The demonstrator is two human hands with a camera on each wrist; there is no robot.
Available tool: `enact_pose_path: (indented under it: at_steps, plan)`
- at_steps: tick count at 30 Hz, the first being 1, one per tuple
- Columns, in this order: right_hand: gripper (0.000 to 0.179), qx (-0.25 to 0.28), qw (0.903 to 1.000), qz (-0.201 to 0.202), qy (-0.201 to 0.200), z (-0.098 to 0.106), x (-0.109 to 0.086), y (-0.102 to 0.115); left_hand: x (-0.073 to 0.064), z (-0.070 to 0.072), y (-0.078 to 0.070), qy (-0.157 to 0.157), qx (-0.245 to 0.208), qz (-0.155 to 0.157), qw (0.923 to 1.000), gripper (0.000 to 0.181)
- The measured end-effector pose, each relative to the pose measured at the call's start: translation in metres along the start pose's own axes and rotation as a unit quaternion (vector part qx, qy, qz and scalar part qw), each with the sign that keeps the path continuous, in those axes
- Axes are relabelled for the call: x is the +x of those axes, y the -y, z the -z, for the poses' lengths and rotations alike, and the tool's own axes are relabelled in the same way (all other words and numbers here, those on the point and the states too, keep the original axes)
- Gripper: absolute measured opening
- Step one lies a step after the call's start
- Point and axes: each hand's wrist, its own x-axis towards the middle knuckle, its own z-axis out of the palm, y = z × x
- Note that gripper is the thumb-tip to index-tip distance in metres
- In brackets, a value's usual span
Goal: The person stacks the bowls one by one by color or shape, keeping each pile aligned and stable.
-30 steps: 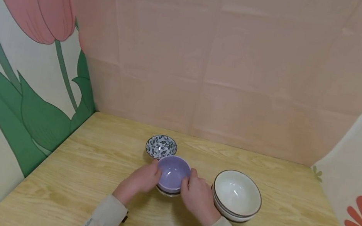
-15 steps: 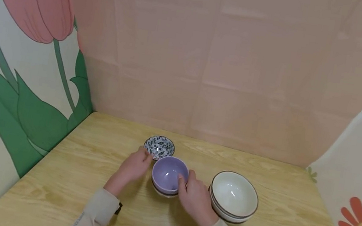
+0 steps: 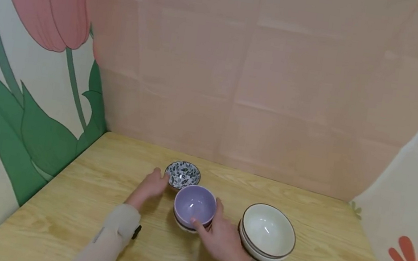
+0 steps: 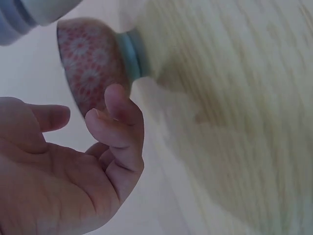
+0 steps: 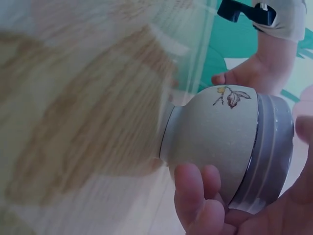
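Note:
A purple bowl [image 3: 195, 204] sits inside a cream bowl [image 5: 210, 127] with a leaf motif. My right hand [image 3: 223, 238] curves loosely about the right side of this stack; its thumb tip [image 5: 304, 128] appears slightly off the rim, fingers lying along the side. Behind to the left stands a small bowl [image 3: 182, 175], dark-leaf patterned inside, with red flowers outside [image 4: 90, 63] and a pale blue-green foot. At its left rim is my left hand [image 3: 153, 185], thumb and bent fingers parted on either side of the rim; contact is unclear.
White bowls with dark rims [image 3: 269, 229] are stacked to the right, close to my right hand. All bowls stand on a wood-grain table [image 3: 70, 218]. A pinkish cloth [image 3: 240, 85] hangs along the back edge, with flower-printed cloths at both sides.
My left hand has let go of the purple bowl and moved left to the patterned bowl. My right thumb has shifted from inside the purple bowl to its front rim. The stack stays put.

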Motion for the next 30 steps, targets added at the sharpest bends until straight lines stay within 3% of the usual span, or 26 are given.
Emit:
enact_pose_path:
  at_steps: [11,30]
  plan:
    - [0.126,-0.003,1.0000,-0.002,0.005,-0.004,-0.002,0.000,0.010,-0.019,0.005,0.011,-0.017,-0.014,0.9997,0.063]
    - [0.127,0.002,0.9996,-0.019,0.022,-0.002,-0.001,0.002,0.013,-0.022,0.000,-0.006,-0.031,-0.012,0.9994,0.047]
